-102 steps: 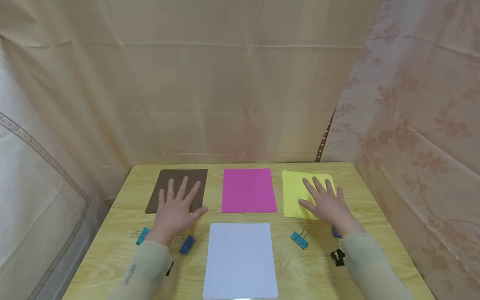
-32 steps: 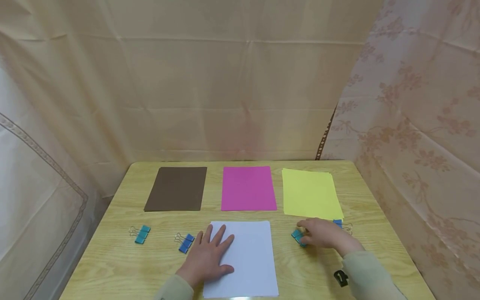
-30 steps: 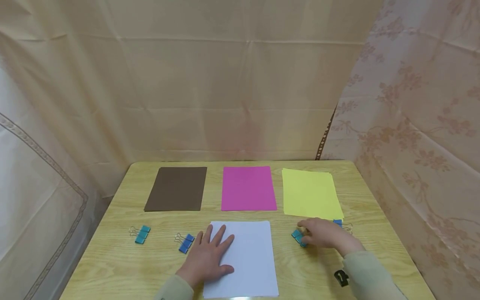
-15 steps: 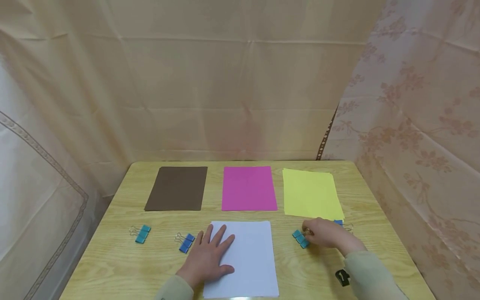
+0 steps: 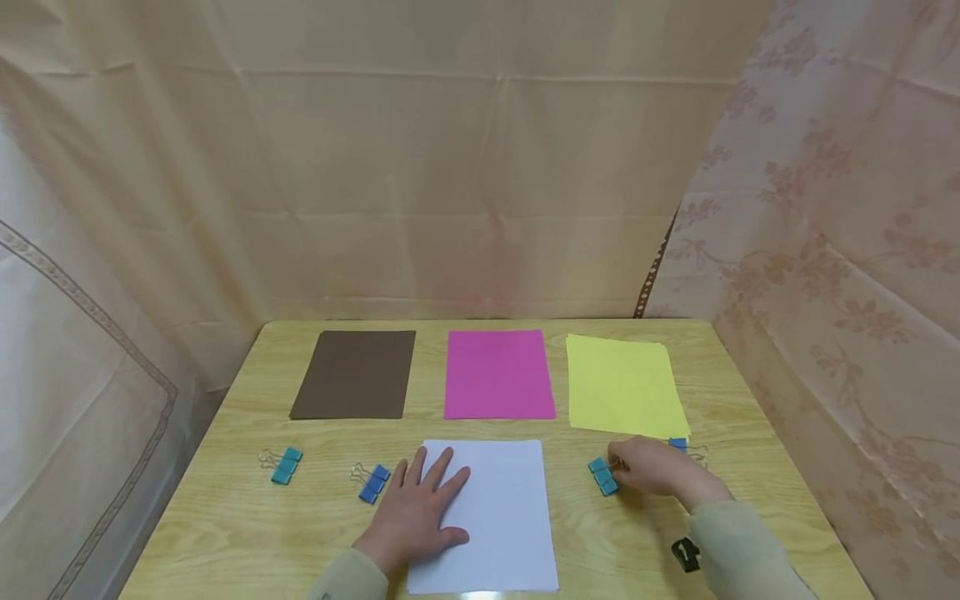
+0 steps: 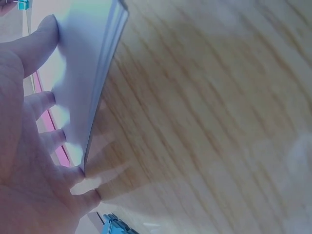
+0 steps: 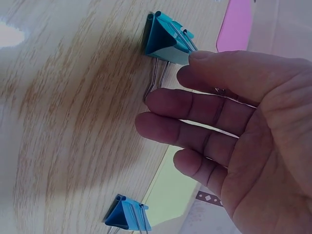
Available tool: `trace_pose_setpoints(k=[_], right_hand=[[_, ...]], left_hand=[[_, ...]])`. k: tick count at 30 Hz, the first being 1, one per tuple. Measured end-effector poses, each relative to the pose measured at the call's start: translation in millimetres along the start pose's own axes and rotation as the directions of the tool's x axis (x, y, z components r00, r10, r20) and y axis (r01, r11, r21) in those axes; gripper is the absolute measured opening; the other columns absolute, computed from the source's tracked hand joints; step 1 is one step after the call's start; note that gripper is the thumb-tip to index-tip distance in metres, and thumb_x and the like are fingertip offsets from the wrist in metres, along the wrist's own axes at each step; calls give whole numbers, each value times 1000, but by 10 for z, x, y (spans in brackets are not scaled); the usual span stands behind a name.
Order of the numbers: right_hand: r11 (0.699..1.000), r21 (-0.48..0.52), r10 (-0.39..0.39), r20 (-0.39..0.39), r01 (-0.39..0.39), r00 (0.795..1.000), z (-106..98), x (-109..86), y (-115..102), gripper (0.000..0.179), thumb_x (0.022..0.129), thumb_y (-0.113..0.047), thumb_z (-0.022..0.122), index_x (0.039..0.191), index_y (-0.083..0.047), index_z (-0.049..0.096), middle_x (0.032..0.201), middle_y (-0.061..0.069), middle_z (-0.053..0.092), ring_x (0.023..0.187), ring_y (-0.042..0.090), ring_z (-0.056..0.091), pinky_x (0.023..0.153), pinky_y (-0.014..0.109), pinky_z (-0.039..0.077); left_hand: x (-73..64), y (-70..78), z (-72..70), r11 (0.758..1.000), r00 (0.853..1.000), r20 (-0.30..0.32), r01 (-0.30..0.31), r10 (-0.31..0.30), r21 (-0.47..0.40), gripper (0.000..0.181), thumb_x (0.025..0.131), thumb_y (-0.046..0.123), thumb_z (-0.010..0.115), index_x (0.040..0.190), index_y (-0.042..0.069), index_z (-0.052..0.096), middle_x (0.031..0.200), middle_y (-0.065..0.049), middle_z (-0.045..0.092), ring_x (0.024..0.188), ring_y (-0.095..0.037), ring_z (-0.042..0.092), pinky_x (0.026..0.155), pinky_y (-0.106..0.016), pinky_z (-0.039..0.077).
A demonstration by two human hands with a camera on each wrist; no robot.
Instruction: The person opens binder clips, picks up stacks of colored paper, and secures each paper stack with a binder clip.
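My left hand (image 5: 412,518) rests with spread, straight fingers on the left part of a stack of white paper (image 5: 504,500). In the left wrist view the fingertips lie along the white stack (image 6: 85,48), with several layered sheet edges showing. To the right of the paper, my right hand (image 5: 663,471) pinches a teal binder clip (image 5: 603,477) by its wire handle. Seen from the right wrist, thumb and index finger meet at one handle of the teal clip (image 7: 165,41); the other fingers are loosely bent below, holding nothing.
Brown (image 5: 354,375), magenta (image 5: 499,375) and yellow (image 5: 626,383) paper stacks line the back of the wooden table (image 5: 225,533). Another teal clip (image 5: 287,466) and a blue clip (image 5: 374,483) lie left; a blue clip (image 5: 678,444) and a black clip (image 5: 686,554) lie right.
Both hands came back from the brown and yellow stacks, the left onto the white paper, the right to the teal clip. Lately the clip has turned and shifted slightly right; the left hand stays still.
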State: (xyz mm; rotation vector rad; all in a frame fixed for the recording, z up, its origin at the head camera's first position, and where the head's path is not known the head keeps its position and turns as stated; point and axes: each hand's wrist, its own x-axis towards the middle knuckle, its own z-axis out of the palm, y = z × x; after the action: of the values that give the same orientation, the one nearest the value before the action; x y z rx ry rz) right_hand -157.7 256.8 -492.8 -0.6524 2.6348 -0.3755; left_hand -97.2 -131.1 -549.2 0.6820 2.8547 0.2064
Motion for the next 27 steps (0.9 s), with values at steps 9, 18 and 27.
trace_pose_setpoints(k=[9, 18, 27], right_hand=[[1000, 2, -24, -27, 24, 999, 27, -15, 32, 14, 95, -9, 68, 86, -17, 60, 77, -10, 53, 67, 7, 43, 61, 27, 39], [1000, 5, -7, -20, 7, 1000, 41, -5, 24, 15, 95, -10, 69, 86, -18, 60, 76, -10, 53, 67, 8, 43, 61, 27, 40], [1000, 0, -6, -27, 6, 1000, 57, 5, 33, 16, 95, -12, 70, 86, -19, 59, 76, -11, 53, 66, 7, 44, 61, 27, 41]], left_hand=[[4, 9, -13, 1000, 1000, 4, -2, 2, 0, 84, 87, 72, 62, 156, 30, 43, 167, -9, 29, 149, -52, 23, 114, -71, 25], [8, -3, -5, 1000, 1000, 16, -5, 5, 2, 84, 87, 72, 61, 157, 30, 42, 167, -8, 28, 150, -51, 22, 115, -71, 24], [11, -7, 12, 1000, 1000, -7, -13, 14, 13, 84, 87, 71, 62, 157, 29, 43, 167, -9, 29, 149, -52, 23, 114, -72, 25]])
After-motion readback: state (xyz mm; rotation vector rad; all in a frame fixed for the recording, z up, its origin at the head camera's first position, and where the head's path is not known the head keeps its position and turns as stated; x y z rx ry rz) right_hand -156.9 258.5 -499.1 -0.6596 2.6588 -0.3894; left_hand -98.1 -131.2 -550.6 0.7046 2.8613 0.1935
